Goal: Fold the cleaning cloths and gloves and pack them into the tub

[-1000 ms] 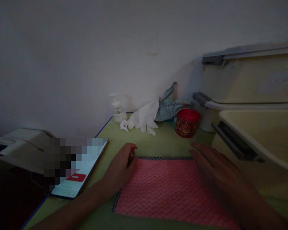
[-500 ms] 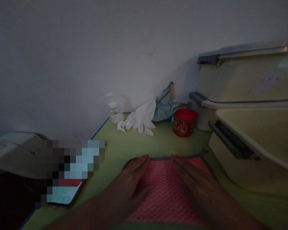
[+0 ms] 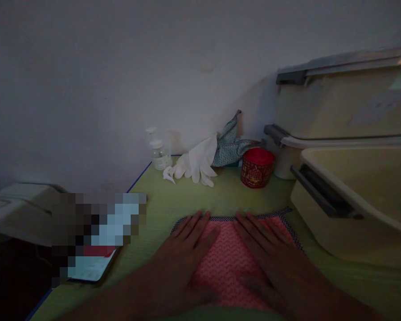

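A pink textured cleaning cloth (image 3: pixel 229 263) with a dark checked border lies spread on the green tabletop (image 3: pixel 160 200). On its left side rests my left hand (image 3: pixel 183 252), palm down with fingers stretched toward the far edge. My right hand (image 3: pixel 270 249) lies the same way on the right side, its fingers spread. The fingertips of both hands reach the cloth's far border. Neither hand grips anything. Parts of the cloth's left and right sides are hidden under the hands.
At the back stand a pump bottle (image 3: pixel 160 156), white gloves (image 3: pixel 198 162), a bluish-green cloth (image 3: pixel 230 145) and a red tub (image 3: pixel 258 168). An open cream bin (image 3: pixel 321 236) and stacked lidded boxes (image 3: pixel 337 107) fill the right. A phone (image 3: pixel 92 267) lies by the left edge.
Both hands have turned from slanted on edge to flat, palms down, and their fingers have spread on the cloth. The cloth stays in place.
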The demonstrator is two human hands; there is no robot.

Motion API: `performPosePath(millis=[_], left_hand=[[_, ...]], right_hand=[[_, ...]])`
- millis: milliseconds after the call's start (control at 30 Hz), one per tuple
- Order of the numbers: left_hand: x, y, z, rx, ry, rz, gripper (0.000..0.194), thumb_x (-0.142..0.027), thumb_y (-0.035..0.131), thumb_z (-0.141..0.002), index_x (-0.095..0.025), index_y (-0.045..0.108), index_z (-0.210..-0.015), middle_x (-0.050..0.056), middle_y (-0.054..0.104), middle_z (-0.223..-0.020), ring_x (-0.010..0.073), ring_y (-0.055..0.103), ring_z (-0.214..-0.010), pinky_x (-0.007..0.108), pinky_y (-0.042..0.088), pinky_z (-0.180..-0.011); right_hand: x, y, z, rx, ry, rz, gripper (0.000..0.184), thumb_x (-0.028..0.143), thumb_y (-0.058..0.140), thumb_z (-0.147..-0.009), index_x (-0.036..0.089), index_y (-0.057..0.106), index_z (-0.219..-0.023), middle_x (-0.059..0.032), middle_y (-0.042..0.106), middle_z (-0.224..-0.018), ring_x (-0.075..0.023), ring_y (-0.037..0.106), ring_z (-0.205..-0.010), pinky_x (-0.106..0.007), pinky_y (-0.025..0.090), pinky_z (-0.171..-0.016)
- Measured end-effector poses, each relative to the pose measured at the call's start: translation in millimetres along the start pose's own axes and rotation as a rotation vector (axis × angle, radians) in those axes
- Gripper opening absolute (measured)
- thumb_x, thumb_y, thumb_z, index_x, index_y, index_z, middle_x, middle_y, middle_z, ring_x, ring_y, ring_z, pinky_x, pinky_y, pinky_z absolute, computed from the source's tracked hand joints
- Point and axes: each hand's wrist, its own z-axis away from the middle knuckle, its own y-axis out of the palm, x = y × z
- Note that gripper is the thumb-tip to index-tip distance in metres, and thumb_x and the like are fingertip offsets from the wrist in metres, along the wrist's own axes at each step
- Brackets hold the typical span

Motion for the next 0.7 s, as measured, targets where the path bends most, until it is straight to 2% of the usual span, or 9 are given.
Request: performPosePath(millis=[100, 333, 467, 600, 700], left_hand=[[1, 1.6, 0, -0.007, 0.009, -0.014, 0.085, -0.061, 0.051, -0.077, -0.027, 0.010, -0.144, 0.011, -0.004, -0.151, 0.0334, 0.001, -0.138, 0.058, 0.014, -0.108], [2, 4.0, -1, -0.051, 0.005, -0.045, 0.089, -0.064, 0.052, -0.074, -0.024, 0.013, -0.144, 0.012, 0.000, -0.151, 0.0334, 0.004, -0.138, 0.055, 0.015, -0.109], [2, 3.4, -2, -0.044, 0.011, -0.055, 0.089, -0.061, 0.054, -0.073, -0.022, 0.015, -0.144, 0.013, 0.001, -0.151, 0.0330, 0.004, -0.138, 0.054, 0.015, -0.109], [3, 5.5, -3, -0.066, 0.028, -0.071, 0.087, -0.062, 0.050, -0.075, -0.020, 0.016, -0.143, 0.013, 0.005, -0.151, 0.0328, 0.006, -0.138, 0.054, 0.017, -0.109], [4, 10.8, -4, -0.148, 0.054, -0.062, 0.087, -0.061, 0.052, -0.075, -0.023, 0.014, -0.144, 0.009, 0.012, -0.151, 0.0318, 0.010, -0.138, 0.052, 0.016, -0.111]], right_hand=[[-1, -2, 1, 0.010, 0.029, -0.014, 0.066, 0.054, 0.039, -0.086, 0.011, 0.037, -0.136, -0.0175, 0.036, -0.139, -0.0357, 0.039, -0.125, -0.061, 0.037, -0.094], [-6, 3, 7, -0.042, 0.069, -0.021, 0.068, 0.053, 0.043, -0.085, 0.011, 0.036, -0.137, -0.0184, 0.038, -0.139, -0.0327, 0.036, -0.127, -0.057, 0.034, -0.099], [-1, -11, -1, 0.048, 0.101, -0.023, 0.072, 0.058, 0.042, -0.083, 0.008, 0.041, -0.134, -0.0222, 0.039, -0.137, -0.0357, 0.037, -0.126, -0.059, 0.035, -0.097], [27, -35, -30, 0.156, 0.250, -0.024, 0.081, 0.063, 0.038, -0.082, -0.003, 0.044, -0.129, -0.0295, 0.039, -0.133, -0.0412, 0.036, -0.125, -0.062, 0.031, -0.097], [60, -37, -57, 0.066, 0.154, -0.112, 0.079, 0.059, 0.031, -0.087, -0.003, 0.034, -0.135, -0.0240, 0.025, -0.143, -0.0338, 0.019, -0.134, -0.052, 0.022, -0.107]])
